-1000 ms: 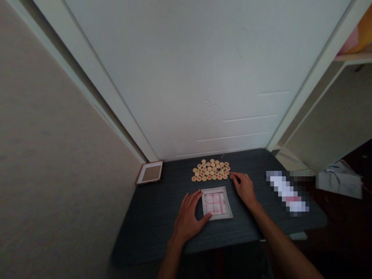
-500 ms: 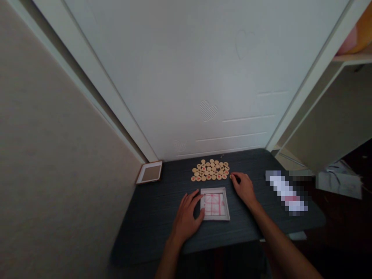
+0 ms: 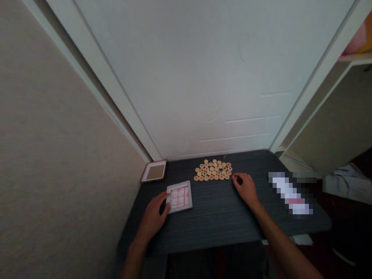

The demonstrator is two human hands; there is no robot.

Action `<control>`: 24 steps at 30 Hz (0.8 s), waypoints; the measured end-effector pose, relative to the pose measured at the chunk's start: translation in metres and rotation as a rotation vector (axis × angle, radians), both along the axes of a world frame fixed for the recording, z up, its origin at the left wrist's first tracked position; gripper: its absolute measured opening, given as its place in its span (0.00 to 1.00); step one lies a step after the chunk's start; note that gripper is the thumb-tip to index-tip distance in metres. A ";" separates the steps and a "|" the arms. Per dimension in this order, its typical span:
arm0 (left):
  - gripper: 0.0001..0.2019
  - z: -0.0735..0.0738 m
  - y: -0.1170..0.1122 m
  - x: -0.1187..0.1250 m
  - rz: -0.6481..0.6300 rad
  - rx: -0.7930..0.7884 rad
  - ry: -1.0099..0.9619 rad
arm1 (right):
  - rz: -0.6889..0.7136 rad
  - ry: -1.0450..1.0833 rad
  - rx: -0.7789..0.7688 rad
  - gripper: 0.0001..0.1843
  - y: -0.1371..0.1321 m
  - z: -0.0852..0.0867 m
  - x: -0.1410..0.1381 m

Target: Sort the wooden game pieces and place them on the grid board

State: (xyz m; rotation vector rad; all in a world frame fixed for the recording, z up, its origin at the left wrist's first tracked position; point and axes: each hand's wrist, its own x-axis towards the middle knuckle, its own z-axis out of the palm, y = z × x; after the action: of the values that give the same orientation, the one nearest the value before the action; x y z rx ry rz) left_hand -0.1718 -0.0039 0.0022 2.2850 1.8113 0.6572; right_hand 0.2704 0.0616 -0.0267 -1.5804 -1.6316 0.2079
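On the left of the dark table (image 3: 209,228), my left hand (image 3: 152,215) grips the left wall of a shallow white box (image 3: 191,195), thumb and fingers at its edge. Inside the box lies a folded white sheet with pink-red lines (image 3: 178,197). My right hand (image 3: 246,188) rests on the table just right of a cluster of round wooden game pieces (image 3: 211,173), its thumb and forefinger closed together. Whether a piece is between those fingertips is hidden. Some of the pieces bear red or black characters; others look blank.
A brown-edged box lid or tray (image 3: 155,172) lies at the table's back left corner. A blurred-out white item (image 3: 290,193) is at the right. A white door panel (image 3: 186,77) stands behind the table, and a wall (image 3: 72,174) runs along the left.
My left hand has slid the white box leftward, away from in front of the pieces, and it now sits slightly turned. My right hand has stayed beside the pieces. The view has shifted a little.
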 end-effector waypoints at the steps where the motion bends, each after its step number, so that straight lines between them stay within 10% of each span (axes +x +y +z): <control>1: 0.22 -0.001 0.002 -0.010 0.018 -0.005 0.006 | 0.001 -0.001 0.001 0.15 0.000 0.000 0.000; 6: 0.23 -0.001 0.005 -0.037 0.110 0.072 0.018 | -0.004 -0.001 0.009 0.15 0.000 -0.001 0.000; 16: 0.31 0.004 -0.007 0.005 0.081 0.159 0.124 | -0.003 -0.016 0.004 0.16 -0.001 0.001 0.000; 24: 0.26 -0.009 -0.001 -0.038 0.125 0.148 0.179 | 0.001 -0.010 0.001 0.15 0.000 -0.001 0.000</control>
State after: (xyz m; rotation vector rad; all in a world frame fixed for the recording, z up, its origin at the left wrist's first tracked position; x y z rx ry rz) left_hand -0.2094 -0.0053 -0.0066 2.4088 2.0661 0.6438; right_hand 0.2706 0.0614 -0.0278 -1.5817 -1.6402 0.1998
